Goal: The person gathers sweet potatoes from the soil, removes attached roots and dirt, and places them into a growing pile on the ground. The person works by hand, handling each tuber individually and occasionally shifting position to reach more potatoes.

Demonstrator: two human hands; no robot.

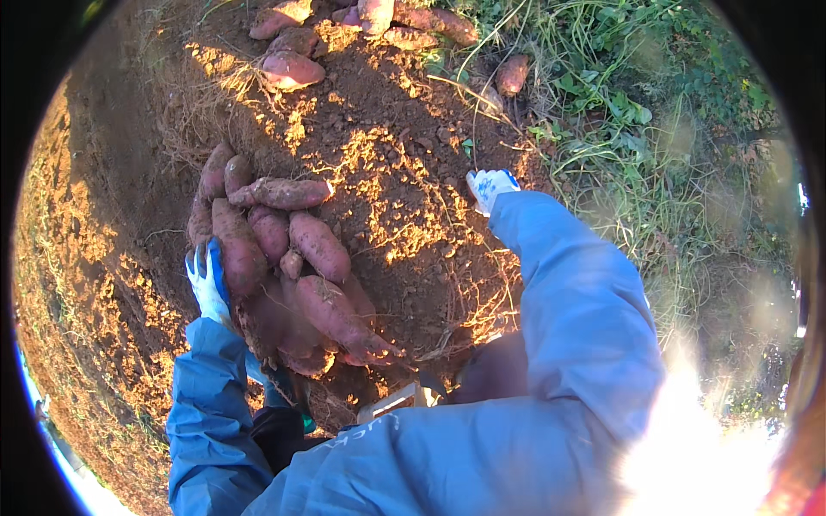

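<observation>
A heap of reddish-purple sweet potatoes (239, 248) lies on brown soil in front of me, to the left. My left hand (210, 280), in a white and blue work glove, rests against the heap's left side, fingers against a large sweet potato. Whether it grips that root cannot be told. Out to the right, my right hand (492, 188), in the same kind of glove, is curled low over the soil at a thin stem (475, 138) that runs upward from it. The curled fingers hide whether they hold the stem.
More sweet potatoes (292, 69) lie in a second group at the top, and a single one (513, 75) sits by the green vines (606, 97) on the right. Fine roots (497, 309) cross the loose soil. A pale, hard-edged object (393, 401) shows near my body.
</observation>
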